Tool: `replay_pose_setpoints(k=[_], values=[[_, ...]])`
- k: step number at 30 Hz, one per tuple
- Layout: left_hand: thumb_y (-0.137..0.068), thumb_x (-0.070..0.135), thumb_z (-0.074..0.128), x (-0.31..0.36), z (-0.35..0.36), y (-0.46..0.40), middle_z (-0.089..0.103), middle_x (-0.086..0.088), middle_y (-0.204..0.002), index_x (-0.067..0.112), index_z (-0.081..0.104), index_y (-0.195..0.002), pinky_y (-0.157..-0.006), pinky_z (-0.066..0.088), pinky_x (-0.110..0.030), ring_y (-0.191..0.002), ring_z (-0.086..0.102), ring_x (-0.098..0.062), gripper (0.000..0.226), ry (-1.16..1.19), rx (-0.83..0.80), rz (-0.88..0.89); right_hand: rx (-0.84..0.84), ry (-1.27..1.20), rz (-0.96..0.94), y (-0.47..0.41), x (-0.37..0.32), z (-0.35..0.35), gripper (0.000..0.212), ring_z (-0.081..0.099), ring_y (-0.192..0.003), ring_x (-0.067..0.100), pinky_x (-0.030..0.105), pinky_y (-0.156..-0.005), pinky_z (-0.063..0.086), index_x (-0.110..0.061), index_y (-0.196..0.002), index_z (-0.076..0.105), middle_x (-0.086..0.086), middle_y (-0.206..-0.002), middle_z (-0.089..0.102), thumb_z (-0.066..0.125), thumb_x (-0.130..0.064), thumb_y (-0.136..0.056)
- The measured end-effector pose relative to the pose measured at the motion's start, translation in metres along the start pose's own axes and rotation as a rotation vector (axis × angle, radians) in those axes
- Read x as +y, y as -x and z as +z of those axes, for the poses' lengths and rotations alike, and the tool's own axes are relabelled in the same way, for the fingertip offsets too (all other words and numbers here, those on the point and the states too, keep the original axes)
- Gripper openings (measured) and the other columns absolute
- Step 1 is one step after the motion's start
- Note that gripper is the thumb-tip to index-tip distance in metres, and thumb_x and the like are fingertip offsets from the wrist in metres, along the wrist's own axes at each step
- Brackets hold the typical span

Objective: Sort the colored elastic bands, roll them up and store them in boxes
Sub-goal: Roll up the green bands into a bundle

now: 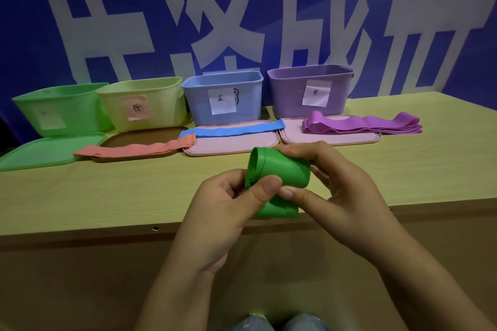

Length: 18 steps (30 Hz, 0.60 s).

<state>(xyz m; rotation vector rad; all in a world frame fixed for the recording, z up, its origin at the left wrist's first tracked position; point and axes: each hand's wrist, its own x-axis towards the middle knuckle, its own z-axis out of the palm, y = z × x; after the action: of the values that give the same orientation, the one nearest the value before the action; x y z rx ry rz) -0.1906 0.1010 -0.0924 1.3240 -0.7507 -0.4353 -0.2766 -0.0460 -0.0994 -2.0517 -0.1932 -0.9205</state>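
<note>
Green elastic band (279, 169): partly rolled into a loose open tube, held above the near edge of the tabletop (80, 196); a loose tail hangs below the roll.

Left hand (223, 209): fingers curled round the left end of the green elastic band, thumb pressed on its front.

Right hand (338, 183): fingers wrapped over the top and right side of the roll, thumb pinching it from below, touching the left thumb.

Blue box (223, 97), landmark, at the far side of the tabletop, white paper label on its front. Left of it, just beside: yellow box (145, 103) with a pink label; further left, green box (61, 110), tilted. Right of it: purple box (309, 88) with a white label.

In front of the blue box: pink lid (231, 145), with a flat blue band (231, 129) lying across its far edge. Front left: brown lid (139, 140), with a flat salmon-pink band (134, 148) lying across it; beyond that, green lid (45, 150). Front right: second pink lid (330, 137), carrying a stack of flat purple bands (360, 123) that overhangs its right edge.

Behind the boxes: blue banner (242, 8) with large white characters.
</note>
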Motion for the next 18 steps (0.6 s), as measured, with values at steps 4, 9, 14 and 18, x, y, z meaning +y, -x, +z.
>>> replay_pose_setpoints(k=[4,9,14,18], values=[[-0.066,0.030,0.068,0.002,-0.002,0.004,0.075,-0.004,-0.086,0.016,0.076,-0.084,-0.072,0.057,-0.029,-0.082,0.071,-0.017,0.024,-0.062,-0.029,0.008,-0.105,-0.175,0.107,0.001,-0.007,-0.010,0.044,0.056,-0.117,0.011,0.033,-0.096,0.048,-0.030,-0.113,0.059,-0.011,-0.120,0.061,0.070,-0.045,-0.073],[-0.068,0.031,0.074,0.012,-0.005,0.007,0.075,0.003,-0.086,0.020,0.071,-0.089,-0.065,0.053,-0.018,-0.080,0.071,-0.009,0.024,-0.089,-0.083,0.061,-0.080,-0.202,0.184,-0.001,-0.015,-0.014,0.043,0.064,-0.101,0.013,0.029,-0.084,0.053,-0.031,-0.111,0.064,-0.003,-0.108,0.067,0.066,-0.048,-0.071],[-0.072,0.024,0.076,0.014,-0.008,0.007,0.074,0.003,-0.098,0.017,0.065,-0.103,-0.069,0.056,-0.023,-0.091,0.070,-0.011,0.033,-0.089,-0.163,-0.005,-0.024,-0.107,0.162,0.001,-0.017,-0.011,0.039,0.062,-0.104,0.013,0.043,-0.092,0.050,-0.035,-0.110,0.062,-0.011,-0.106,0.066,0.063,-0.046,-0.072],[-0.061,0.034,0.074,0.011,-0.013,0.006,0.072,-0.001,-0.103,0.015,0.065,-0.107,-0.072,0.056,-0.026,-0.096,0.069,-0.017,0.051,-0.057,-0.184,-0.017,0.001,-0.047,0.110,0.003,-0.018,-0.007,0.038,0.060,-0.106,0.012,0.042,-0.094,0.049,-0.036,-0.110,0.060,-0.015,-0.107,0.064,0.062,-0.045,-0.074]])
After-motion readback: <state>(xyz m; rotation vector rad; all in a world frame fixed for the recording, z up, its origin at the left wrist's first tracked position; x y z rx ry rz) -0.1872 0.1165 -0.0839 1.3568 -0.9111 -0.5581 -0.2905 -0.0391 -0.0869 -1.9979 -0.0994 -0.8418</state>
